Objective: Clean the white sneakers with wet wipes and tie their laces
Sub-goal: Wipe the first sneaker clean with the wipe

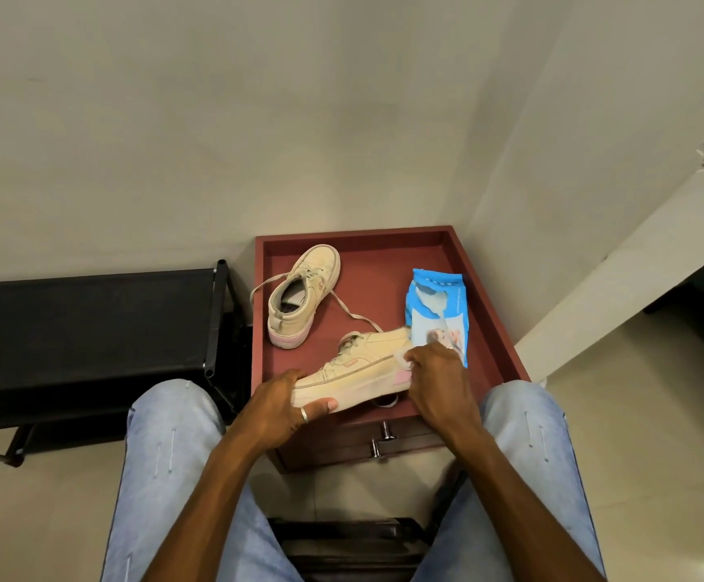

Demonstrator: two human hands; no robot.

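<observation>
One off-white sneaker lies on its side at the front of the red-brown cabinet top. My left hand grips its toe end, thumb under the sole. At the heel end, by the pink patch, my right hand holds a crumpled white wet wipe against the shoe. The second sneaker stands upright farther back on the left, with its laces loose and trailing across the top. A blue pack of wet wipes lies to the right, its flap open.
The cabinet top has a raised rim, and two drawer handles show on its front. A black shoe rack stands to the left. Beige walls close off the back and right. My knees in light jeans flank the cabinet.
</observation>
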